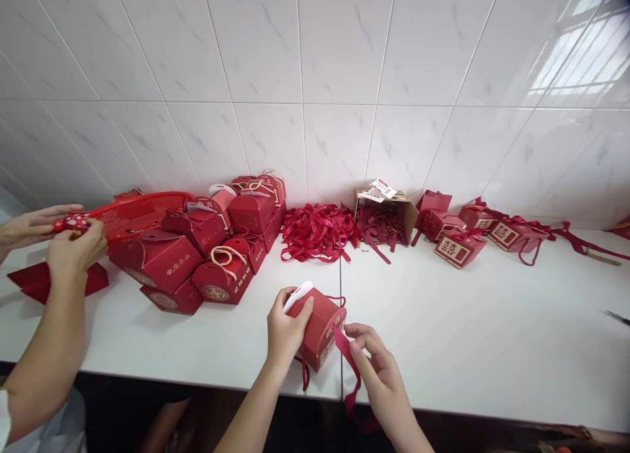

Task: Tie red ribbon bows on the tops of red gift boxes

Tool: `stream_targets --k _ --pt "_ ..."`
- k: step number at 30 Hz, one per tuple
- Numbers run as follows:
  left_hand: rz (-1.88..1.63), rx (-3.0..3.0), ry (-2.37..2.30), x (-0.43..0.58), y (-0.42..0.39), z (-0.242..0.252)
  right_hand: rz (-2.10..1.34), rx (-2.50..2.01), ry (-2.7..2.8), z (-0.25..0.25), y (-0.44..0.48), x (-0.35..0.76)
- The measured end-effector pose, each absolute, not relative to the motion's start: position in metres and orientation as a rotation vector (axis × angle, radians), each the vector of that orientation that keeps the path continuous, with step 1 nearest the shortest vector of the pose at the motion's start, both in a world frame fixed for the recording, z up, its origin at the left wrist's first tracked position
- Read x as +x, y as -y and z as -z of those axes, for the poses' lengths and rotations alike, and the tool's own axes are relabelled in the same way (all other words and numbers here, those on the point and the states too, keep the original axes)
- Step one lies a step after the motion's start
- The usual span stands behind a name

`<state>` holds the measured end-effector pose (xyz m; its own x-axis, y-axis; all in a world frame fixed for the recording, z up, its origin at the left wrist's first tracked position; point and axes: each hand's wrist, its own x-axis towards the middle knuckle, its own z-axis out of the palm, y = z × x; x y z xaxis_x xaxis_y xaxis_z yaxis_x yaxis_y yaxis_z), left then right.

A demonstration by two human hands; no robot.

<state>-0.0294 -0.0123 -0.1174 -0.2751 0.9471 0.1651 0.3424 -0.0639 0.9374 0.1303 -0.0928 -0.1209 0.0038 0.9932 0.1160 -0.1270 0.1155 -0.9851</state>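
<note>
At 6 o'clock, the left hand [290,323] clasps 1 red box [319,322]; the right hand [375,366] pinches its ribbon [346,350], tail loose, perhaps threaded. Boxes [460,248] at 2 o'clock already carry ribbons; the stack [194,235] at 10 o'clock shows none.

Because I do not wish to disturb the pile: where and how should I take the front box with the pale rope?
I would hook the pale rope from above, coming from the near side. Its loop lies exposed on top of the front box, while other red boxes crowd it on the left and behind, so those sides look harder to grip.
</note>
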Motion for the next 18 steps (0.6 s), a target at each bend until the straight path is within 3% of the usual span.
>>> stream_targets --k 18 --pt "-1.332 1.412 -1.568 -0.0342 0.0099 0.1232 -1.167 -1.065 1.191 0.1222 0.0882 0.127"
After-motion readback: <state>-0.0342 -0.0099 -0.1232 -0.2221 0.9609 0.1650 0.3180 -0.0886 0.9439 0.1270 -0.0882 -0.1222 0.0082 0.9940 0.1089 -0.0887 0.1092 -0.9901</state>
